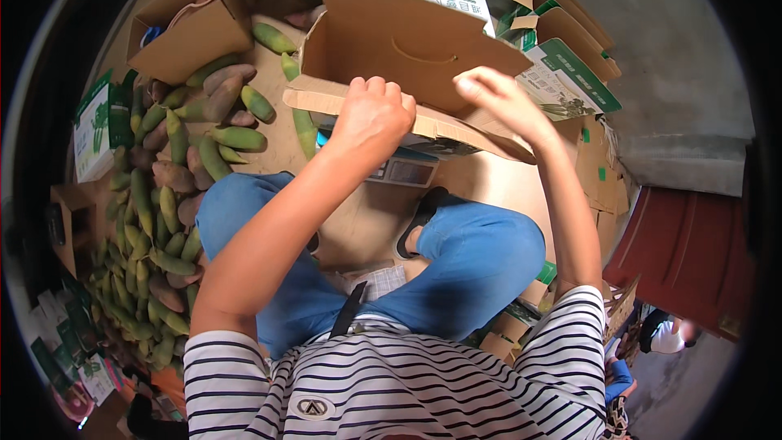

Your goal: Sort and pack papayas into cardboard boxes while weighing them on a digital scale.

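Cardboard sheets cover the floor where a person sits low, knees apart in blue trousers and a striped shirt, with a grey concrete wall rising behind on the right.

Both arms reach forward to an open brown box that stands tilted between the knees, its mouth turned toward the person. The left hand is curled, knuckles up, with the fingers pressed down over the edge of the box's near flap. The right hand lies on the flap's right stretch, fingers half bent and loosely together, thumb side toward the box; whether it grips the edge or only rests on it, I cannot tell. Under the flap sits a small scale with a grey display, mostly hidden by the cardboard.

To the left a heap of long green and purplish fruit runs from beside the left knee up toward the box, some pieces lying just beside its left corner. Beyond the heap another open brown box stands with something pale inside. Green-and-white printed cartons lie flat or folded behind and to the right of the held box, and more of them stand along the left edge. At the lower right, past a dark red surface, part of another person shows, well apart from the hands.
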`<state>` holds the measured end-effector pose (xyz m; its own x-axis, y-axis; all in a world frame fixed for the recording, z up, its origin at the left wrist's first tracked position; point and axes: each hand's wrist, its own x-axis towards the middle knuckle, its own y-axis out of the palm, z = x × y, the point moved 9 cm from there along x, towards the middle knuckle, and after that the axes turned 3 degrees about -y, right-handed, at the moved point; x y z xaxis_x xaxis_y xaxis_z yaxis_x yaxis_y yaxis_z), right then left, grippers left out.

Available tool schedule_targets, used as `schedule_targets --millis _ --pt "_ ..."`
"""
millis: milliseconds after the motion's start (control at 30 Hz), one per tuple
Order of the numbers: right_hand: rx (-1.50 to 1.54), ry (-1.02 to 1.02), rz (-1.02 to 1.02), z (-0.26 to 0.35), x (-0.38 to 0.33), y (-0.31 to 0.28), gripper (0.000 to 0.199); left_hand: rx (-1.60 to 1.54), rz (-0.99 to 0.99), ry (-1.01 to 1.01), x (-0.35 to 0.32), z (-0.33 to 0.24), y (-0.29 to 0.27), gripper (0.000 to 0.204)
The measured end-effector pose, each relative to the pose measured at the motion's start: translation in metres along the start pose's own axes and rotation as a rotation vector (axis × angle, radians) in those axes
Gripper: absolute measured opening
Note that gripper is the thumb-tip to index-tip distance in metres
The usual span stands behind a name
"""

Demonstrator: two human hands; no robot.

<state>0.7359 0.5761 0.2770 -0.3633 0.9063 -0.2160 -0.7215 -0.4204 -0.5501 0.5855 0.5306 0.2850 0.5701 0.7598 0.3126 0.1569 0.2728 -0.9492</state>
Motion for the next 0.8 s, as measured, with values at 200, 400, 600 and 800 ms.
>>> schedule_targets --millis 200,400,600,800 --pt "-0.554 -0.226 0.165 -0.007 -0.017 0.084 0.079 0.338 0.284 -0.039 -0.029 -0.023 0.054 0.054" --pt "-0.588 -0.256 0.105 -0.012 -0.014 0.095 0.042 0.020 0.437 -0.176 -0.027 -0.013 0.037 0.077" --pt "-0.630 -0.385 0.026 -0.020 -0.009 0.092 0.031 -0.181 -0.043 -0.064 -0.021 -0.028 -0.032 0.045" --pt "-0.630 -0.439 0.128 -0.009 -0.019 0.095 0.033 -0.573 -0.438 -0.254 -0.047 0.070 -0.156 0.039"
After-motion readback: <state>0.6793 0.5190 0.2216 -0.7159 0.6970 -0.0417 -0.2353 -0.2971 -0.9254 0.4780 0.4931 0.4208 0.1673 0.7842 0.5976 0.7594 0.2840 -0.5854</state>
